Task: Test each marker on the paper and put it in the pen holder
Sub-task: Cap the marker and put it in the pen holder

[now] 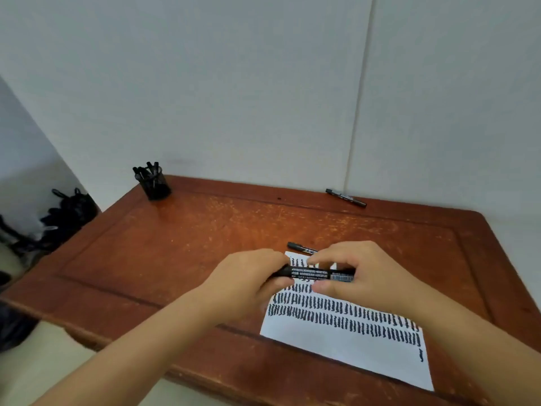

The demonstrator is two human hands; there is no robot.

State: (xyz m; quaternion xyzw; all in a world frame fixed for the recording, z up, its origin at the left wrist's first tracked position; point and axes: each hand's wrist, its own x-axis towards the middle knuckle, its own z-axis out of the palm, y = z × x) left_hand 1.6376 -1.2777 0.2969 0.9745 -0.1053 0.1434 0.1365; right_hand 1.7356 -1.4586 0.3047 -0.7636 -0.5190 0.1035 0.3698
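Holding a black marker (314,273) level just above the stroke-covered paper (345,341), left hand (246,284) gripping one end, right hand (355,272) pinching the other; pull straight apart, likely uncapping, before testing it on bare paper.

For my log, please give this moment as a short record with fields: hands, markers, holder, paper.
left hand: grips one end of the held marker
right hand: pinches its other end
loose markers: one at the paper's top edge; one at the table's far edge
pen holder: far left, holds several markers
paper: rows of black test strokes
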